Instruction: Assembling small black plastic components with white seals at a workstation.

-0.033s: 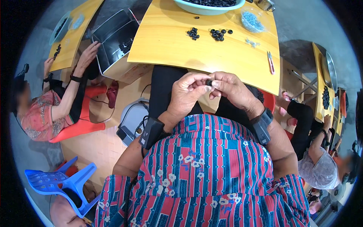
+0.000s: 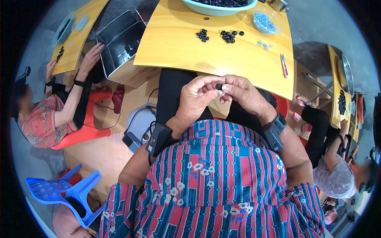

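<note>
Both hands meet just below the near edge of the yellow tabletop, over the person's lap. The left hand and the right hand each keep a fingertip grip on one small black ring, pinched between them. The ring is too small to tell which way its hole faces. Compared with the earlier view, nothing has shifted: same hands, same pinch. On the tabletop lie two clusters of loose black rings, a clear bag of small metal bits toward its far right corner, a teal bowl at the far edge, and a red-handled tool near the right edge.
</note>
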Demonstrator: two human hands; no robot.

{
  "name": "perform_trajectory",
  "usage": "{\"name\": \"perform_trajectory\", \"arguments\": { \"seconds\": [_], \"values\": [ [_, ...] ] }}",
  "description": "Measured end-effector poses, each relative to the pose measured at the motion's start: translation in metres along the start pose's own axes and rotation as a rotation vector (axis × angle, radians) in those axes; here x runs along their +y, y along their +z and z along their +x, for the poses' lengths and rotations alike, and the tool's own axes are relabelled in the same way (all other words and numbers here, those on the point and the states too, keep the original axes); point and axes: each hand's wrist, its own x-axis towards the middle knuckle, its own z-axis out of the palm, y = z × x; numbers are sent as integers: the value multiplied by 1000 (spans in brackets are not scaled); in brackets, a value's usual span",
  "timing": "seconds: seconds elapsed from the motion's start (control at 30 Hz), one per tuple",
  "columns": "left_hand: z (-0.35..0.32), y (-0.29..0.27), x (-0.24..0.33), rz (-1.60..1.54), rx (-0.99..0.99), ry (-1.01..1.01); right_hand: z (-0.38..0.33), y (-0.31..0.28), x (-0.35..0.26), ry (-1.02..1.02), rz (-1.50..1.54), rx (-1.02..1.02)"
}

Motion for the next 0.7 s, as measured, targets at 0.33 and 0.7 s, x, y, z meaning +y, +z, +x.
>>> {"name": "perform_trajectory", "arguments": {
  "seconds": [0.33, 0.7],
  "values": [
    [0, 5, 6, -209, -153, -122, -5, 7, 2, -433, -716, 114],
    [1, 5, 12, 25, -135, 57, -12, 14, -6, -483, -829, 159]
  ]
}}
